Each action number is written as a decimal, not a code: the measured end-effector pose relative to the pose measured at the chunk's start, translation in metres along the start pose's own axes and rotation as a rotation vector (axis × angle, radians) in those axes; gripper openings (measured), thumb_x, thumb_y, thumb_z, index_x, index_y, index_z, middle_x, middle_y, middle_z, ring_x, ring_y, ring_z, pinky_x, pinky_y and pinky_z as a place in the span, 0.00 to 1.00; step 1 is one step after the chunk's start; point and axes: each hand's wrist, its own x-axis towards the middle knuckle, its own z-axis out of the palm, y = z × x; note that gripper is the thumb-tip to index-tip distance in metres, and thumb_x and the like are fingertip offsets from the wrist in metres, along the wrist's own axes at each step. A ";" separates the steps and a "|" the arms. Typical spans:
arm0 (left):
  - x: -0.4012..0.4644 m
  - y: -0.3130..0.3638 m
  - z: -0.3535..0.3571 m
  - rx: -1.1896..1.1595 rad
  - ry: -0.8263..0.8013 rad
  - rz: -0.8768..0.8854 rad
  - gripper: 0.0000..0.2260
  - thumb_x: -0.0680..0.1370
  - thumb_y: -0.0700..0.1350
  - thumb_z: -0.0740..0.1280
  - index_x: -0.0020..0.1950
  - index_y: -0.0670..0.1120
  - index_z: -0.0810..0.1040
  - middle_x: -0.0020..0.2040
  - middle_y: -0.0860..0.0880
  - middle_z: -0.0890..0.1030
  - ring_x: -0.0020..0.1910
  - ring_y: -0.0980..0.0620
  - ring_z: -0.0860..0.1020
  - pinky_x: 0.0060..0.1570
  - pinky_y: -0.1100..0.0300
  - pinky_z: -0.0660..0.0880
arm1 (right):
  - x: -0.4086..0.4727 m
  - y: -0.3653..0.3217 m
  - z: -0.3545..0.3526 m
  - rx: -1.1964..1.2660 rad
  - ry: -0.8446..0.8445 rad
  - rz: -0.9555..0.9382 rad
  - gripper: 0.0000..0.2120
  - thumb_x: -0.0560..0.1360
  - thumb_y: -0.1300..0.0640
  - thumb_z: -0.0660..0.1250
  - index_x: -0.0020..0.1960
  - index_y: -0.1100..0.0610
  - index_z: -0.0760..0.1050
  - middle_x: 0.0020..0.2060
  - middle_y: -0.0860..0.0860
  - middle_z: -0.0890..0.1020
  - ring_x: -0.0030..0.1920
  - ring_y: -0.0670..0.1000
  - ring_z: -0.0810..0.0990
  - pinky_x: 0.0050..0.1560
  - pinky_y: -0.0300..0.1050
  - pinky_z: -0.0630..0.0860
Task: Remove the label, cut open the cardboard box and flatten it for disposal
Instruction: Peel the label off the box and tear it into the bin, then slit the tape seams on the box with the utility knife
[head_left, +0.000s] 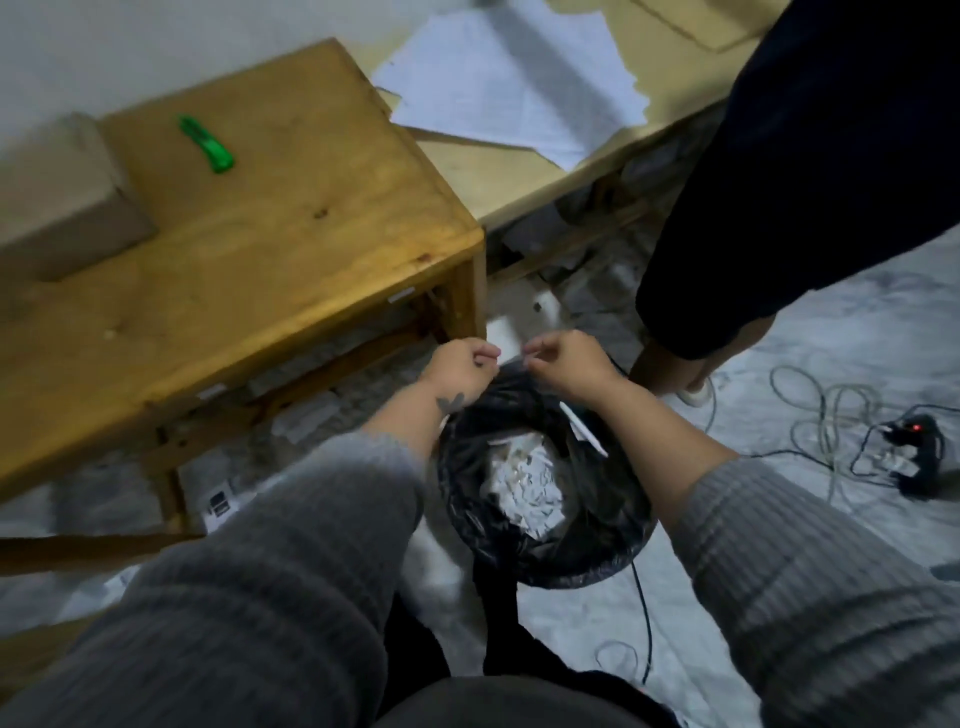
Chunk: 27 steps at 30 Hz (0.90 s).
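Observation:
A closed brown cardboard box (62, 202) sits at the left end of the wooden table (291, 244). A green box cutter (206, 144) lies on the tabletop beyond it. My left hand (460, 366) and my right hand (563, 361) are close together above the far rim of a bin lined with a black bag (545, 483). Both have curled fingers and pinch a small pale scrap of label (511, 357) between them; the scrap is blurred. White torn paper pieces (522, 486) fill the bottom of the bin.
Another person in dark clothing (810, 171) stands at the right, one foot by the bin. White sheets on flattened cardboard (514, 83) lie on a low surface behind. Cables and a power strip (909, 452) trail over the floor at right.

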 end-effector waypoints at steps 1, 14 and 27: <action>-0.004 0.007 -0.020 -0.001 0.035 0.016 0.10 0.78 0.40 0.64 0.59 0.44 0.79 0.49 0.49 0.80 0.51 0.52 0.78 0.54 0.61 0.73 | 0.002 -0.020 -0.006 -0.013 0.010 -0.045 0.12 0.74 0.54 0.68 0.56 0.54 0.80 0.51 0.52 0.83 0.54 0.51 0.80 0.54 0.40 0.72; -0.063 -0.017 -0.252 0.172 0.428 0.006 0.13 0.79 0.43 0.64 0.63 0.45 0.77 0.59 0.48 0.79 0.58 0.51 0.76 0.53 0.61 0.72 | 0.037 -0.255 0.008 -0.262 -0.070 -0.510 0.12 0.76 0.51 0.64 0.58 0.51 0.79 0.53 0.53 0.81 0.53 0.53 0.78 0.49 0.42 0.71; -0.009 -0.130 -0.432 0.201 0.460 -0.108 0.13 0.80 0.47 0.62 0.65 0.51 0.75 0.66 0.48 0.75 0.62 0.48 0.75 0.63 0.55 0.70 | 0.145 -0.417 0.094 -0.352 -0.060 -0.514 0.12 0.77 0.53 0.63 0.58 0.53 0.78 0.59 0.55 0.80 0.56 0.53 0.78 0.53 0.44 0.73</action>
